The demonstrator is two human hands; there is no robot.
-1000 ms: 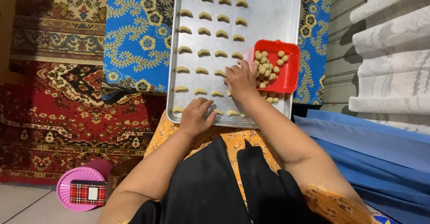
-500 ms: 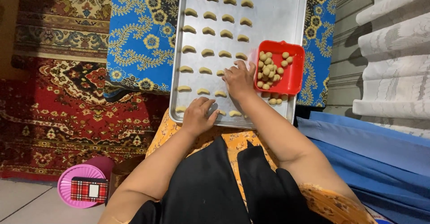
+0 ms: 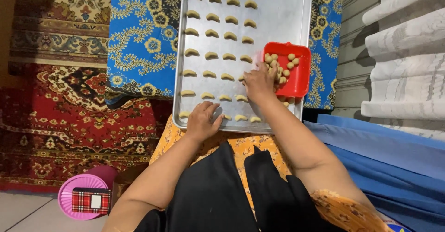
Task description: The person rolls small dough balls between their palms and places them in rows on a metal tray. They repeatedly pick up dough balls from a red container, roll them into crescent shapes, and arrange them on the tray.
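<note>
On tray (image 3: 287, 9): crescents (image 3: 218, 37) laid in rows of four, filling left part from far end to near edge. Right strip bare. Red tub (image 3: 299, 76) on right rim holds many dough balls (image 3: 282, 67); a few loose balls beside it. Judged well over half placed, tub far from spent.

Right hand (image 3: 259, 82) at tub's left edge, fingers curled into balls; cannot tell if one is pinched. Left hand (image 3: 202, 118) flat on near rim, fingers loosely spread, holding nothing.

Room: bare strip narrow, tub crowds it. Tray overhangs blue cloth (image 3: 139, 37) toward lap.
</note>
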